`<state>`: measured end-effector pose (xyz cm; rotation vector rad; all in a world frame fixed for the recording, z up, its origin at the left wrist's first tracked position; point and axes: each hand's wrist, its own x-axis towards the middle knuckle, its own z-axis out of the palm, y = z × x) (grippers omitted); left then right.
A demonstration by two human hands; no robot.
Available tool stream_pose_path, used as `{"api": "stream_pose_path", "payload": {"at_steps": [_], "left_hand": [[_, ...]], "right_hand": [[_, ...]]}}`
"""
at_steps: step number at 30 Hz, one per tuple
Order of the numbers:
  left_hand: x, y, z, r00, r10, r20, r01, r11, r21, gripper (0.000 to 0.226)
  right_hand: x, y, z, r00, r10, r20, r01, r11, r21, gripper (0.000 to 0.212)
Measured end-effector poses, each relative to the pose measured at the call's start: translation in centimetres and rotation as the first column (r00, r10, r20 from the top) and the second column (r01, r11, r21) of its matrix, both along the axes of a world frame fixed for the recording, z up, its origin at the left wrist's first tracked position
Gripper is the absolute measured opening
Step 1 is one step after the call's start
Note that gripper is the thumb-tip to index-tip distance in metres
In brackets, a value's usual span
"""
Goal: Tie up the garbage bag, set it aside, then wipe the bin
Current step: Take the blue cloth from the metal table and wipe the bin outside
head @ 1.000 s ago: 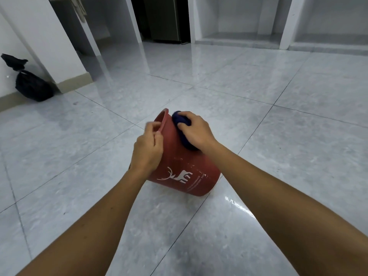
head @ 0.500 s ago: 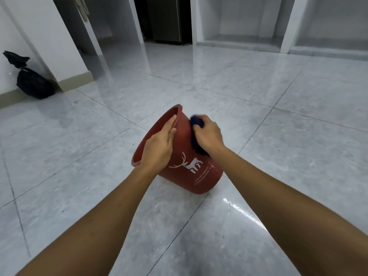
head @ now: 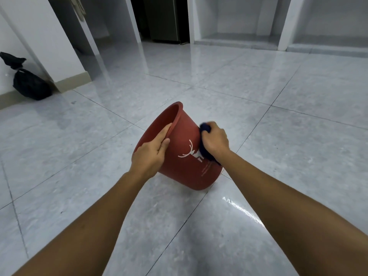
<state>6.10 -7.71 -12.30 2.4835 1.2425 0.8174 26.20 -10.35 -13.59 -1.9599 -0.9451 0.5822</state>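
Left hand (head: 150, 154) clamped on rim of red bin (head: 185, 154), tilted on floor (head: 278, 136); right hand (head: 216, 141) closed on dark cloth (head: 205, 136) against outer wall — best brace rim firm, rotate bin, overlap strokes.

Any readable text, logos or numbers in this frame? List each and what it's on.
No text can be read.
Red bin: two short lines of small white print near its base, too small and blurred to read.
Red bin: a white deer logo, a picture only, partly covered by the blue cloth in the right hand.
Black garbage bag: no print visible.
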Motion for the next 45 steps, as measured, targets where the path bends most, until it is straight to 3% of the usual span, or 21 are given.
{"api": "stream_pose_path", "payload": {"at_steps": [3,5,8,11,12,14,16,20,23,27,29,31,33,36,39,42,45], "left_hand": [[2.1,0.2,0.7,0.994,0.047,0.097,-0.044,0.999,-0.026,0.043],[2.7,0.6,1.3,0.991,0.026,0.134,-0.017,0.998,-0.065,0.045],[1.3,0.1,1.2,0.982,0.013,0.19,-0.004,0.999,-0.049,0.04],[-2.0,-0.7,-0.8,0.999,-0.02,-0.033,0.026,0.979,0.2,0.043],[-2.9,-0.7,-1.3,0.995,-0.045,-0.084,0.061,0.978,0.201,0.044],[-3.1,-0.6,-1.2,0.998,-0.067,-0.011,0.067,0.997,0.027,0.045],[-1.8,-0.4,-0.9,0.996,-0.033,0.079,0.039,0.997,-0.069,0.042],[1.4,-0.1,0.0,0.993,0.066,0.099,-0.066,0.998,-0.001,0.045],[2.2,0.5,0.6,0.992,0.106,0.065,-0.108,0.994,0.028,0.045],[1.8,-0.2,0.9,0.994,0.098,0.056,-0.104,0.99,0.099,0.037],[1.4,-0.3,0.7,0.993,0.044,0.113,-0.048,0.998,0.032,0.024],[1.2,-0.3,0.9,0.992,-0.013,0.125,0.015,1.0,-0.02,0.019],[1.6,0.0,1.1,0.99,0.001,0.142,0.002,1.0,-0.021,0.028],[2.4,0.5,1.1,0.995,0.068,0.071,-0.071,0.996,0.046,0.041],[2.3,0.5,0.3,0.994,-0.03,0.103,0.035,0.998,-0.048,0.05],[1.4,0.5,0.2,0.991,0.013,0.137,0.003,0.993,-0.12,0.05],[0.9,0.5,0.5,0.992,0.052,0.116,-0.035,0.989,-0.141,0.05]], "right_hand": [[-2.2,1.4,3.1,0.99,0.133,0.044,-0.139,0.971,0.192,0.037],[-2.7,1.6,3.3,0.986,0.148,0.078,-0.162,0.962,0.219,0.038],[-1.1,0.6,0.7,0.994,0.076,0.073,-0.084,0.99,0.115,0.037],[1.5,-1.7,-3.4,0.998,-0.069,-0.011,0.067,0.994,-0.083,0.033],[1.9,-2.4,-4.2,0.993,-0.109,-0.037,0.103,0.986,-0.128,0.033],[1.7,-2.4,-4.2,0.992,-0.121,-0.044,0.113,0.983,-0.147,0.033],[0.8,-1.1,-2.2,0.996,-0.087,-0.016,0.086,0.994,-0.062,0.031],[-1.8,2.0,2.8,0.997,0.073,0.024,-0.076,0.979,0.189,0.035],[-2.1,2.2,3.2,0.993,0.104,0.056,-0.115,0.963,0.243,0.038],[0.4,-0.2,-1.7,0.999,-0.029,0.025,0.028,0.998,0.051,0.034],[1.6,-1.7,-4.1,0.99,-0.131,-0.049,0.123,0.983,-0.134,0.035],[1.6,-2.3,-4.7,0.984,-0.164,-0.07,0.146,0.968,-0.206,0.036],[0.8,-1.4,-3.0,0.991,-0.126,-0.034,0.121,0.986,-0.115,0.033],[-0.8,1.1,1.5,1.0,0.004,-0.01,-0.002,0.985,0.171,0.033],[-2.7,2.0,3.2,0.989,0.144,0.045,-0.151,0.934,0.325,0.037],[-2.7,0.9,0.5,0.992,0.084,0.098,-0.106,0.963,0.246,0.039],[0.0,-0.6,-3.6,0.996,-0.083,0.011,0.083,0.997,0.009,0.039]]}}
